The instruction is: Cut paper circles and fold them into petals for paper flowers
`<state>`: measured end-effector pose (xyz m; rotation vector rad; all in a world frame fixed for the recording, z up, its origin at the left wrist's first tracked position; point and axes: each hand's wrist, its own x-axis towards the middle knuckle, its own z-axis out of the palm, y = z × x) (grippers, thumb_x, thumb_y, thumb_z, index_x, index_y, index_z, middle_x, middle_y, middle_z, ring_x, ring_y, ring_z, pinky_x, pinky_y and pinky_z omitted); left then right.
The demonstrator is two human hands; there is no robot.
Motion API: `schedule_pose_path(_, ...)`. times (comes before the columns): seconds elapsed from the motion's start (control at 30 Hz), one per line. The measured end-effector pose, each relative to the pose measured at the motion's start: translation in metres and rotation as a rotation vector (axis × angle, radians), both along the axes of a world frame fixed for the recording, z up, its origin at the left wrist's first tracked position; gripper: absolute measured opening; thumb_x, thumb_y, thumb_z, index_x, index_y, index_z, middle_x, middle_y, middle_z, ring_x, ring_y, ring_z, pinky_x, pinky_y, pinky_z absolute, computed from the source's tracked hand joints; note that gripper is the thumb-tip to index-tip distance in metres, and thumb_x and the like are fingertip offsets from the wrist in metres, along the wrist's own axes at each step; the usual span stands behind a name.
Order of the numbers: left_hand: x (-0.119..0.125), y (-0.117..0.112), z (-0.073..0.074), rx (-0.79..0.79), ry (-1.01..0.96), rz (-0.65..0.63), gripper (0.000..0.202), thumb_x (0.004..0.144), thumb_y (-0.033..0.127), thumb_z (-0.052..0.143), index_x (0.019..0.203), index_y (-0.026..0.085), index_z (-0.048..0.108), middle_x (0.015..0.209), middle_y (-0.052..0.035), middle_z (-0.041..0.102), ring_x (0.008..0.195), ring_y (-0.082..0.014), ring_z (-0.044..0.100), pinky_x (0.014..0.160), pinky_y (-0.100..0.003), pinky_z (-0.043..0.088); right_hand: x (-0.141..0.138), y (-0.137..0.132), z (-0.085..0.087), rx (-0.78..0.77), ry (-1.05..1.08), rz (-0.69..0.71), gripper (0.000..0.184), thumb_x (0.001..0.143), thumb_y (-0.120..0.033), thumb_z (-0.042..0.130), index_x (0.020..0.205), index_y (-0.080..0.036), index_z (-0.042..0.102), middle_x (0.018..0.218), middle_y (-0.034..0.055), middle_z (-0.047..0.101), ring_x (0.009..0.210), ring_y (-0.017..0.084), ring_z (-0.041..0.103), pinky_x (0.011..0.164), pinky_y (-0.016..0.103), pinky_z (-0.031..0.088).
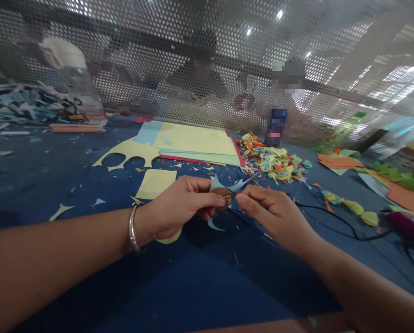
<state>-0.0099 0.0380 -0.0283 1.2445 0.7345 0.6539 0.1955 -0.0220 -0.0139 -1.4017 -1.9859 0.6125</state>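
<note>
Left hand (184, 203) clamped on disc (221, 196) plus blue paper (215, 183) — thumb on the disc face, paper sticking out behind. Right hand (276, 215) just beside the disc's right edge, fingers curled; can't tell what they're clamped on. Both over the table (151, 286), between its near edge and the sheets (196, 138). Scrap pile (279, 162) right of the sheets — bottle (80, 88) near the far edge, left.

A dark blue table (148, 291) carries a blue-and-white scrap heap (23, 104) at far left, a bottle (84, 90) and, in front of the bottle, 2 orange sticks (77, 130). Mid-table lie a cut-out yellow sheet (132, 150), a paper stack (196, 141) and a yellow square (157, 183). Rightward lie a multicoloured paper pile (279, 162), orange sheets (340, 160) and a black cable (345, 224).
</note>
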Motion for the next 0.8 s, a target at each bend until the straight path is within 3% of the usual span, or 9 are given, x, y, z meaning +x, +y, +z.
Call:
schedule_pose_path(0.23,0.000,0.000,0.000,0.014,0.018,-0.004,0.011,0.073,0.025,0.077,0.072,0.014,0.074,0.064,0.0023,0.063,0.052,-0.0057,0.047,0.050,-0.021,0.032,0.000,0.000,-0.001,-0.011,-0.026,-0.018,0.040,0.102,-0.044,0.050,0.071,-0.020,0.055,0.066,-0.0027,0.046,0.062,0.012,0.044,0.059,0.026,0.036)
schedule_pose_path(0.4,0.000,-0.001,0.000,0.022,0.047,-0.034,0.013,0.073,0.027,0.075,0.076,0.014,0.074,0.067,0.0023,0.061,0.054,-0.0064,0.043,0.051,-0.022,0.029,0.002,0.001,-0.004,-0.090,0.091,-0.064,0.044,0.101,-0.053,0.049,0.071,-0.021,0.049,0.061,-0.0059,0.034,0.052,0.010,0.030,0.048,0.026,0.025)
schedule_pose_path(0.53,0.000,-0.003,-0.002,0.114,0.074,-0.046,0.013,0.074,0.029,0.074,0.074,0.016,0.072,0.066,0.0035,0.056,0.055,-0.0086,0.039,0.051,-0.025,0.026,0.002,0.001,-0.005,-0.109,0.205,-0.091,0.045,0.099,-0.060,0.050,0.077,-0.021,0.053,0.061,-0.0070,0.032,0.050,0.009,0.026,0.045,0.025,0.020)
schedule_pose_path(0.7,0.000,-0.004,-0.005,0.310,0.149,-0.101,0.022,0.079,0.033,0.070,0.066,0.017,0.064,0.062,0.0043,0.046,0.059,-0.0112,0.035,0.057,-0.028,0.025,-0.006,-0.001,-0.004,-0.101,0.192,-0.060,0.030,0.091,-0.047,0.066,0.083,-0.020,0.059,0.063,-0.0063,0.043,0.053,0.009,0.034,0.049,0.024,0.029)
schedule_pose_path(0.8,0.000,-0.005,-0.006,0.319,0.216,-0.083,0.029,0.078,0.034,0.071,0.060,0.018,0.057,0.059,0.0058,0.036,0.059,-0.0108,0.032,0.056,-0.028,0.023,-0.009,-0.001,-0.005,-0.082,0.176,-0.049,0.021,0.089,-0.037,0.069,0.083,-0.019,0.061,0.064,-0.0061,0.045,0.055,0.009,0.037,0.051,0.024,0.031)
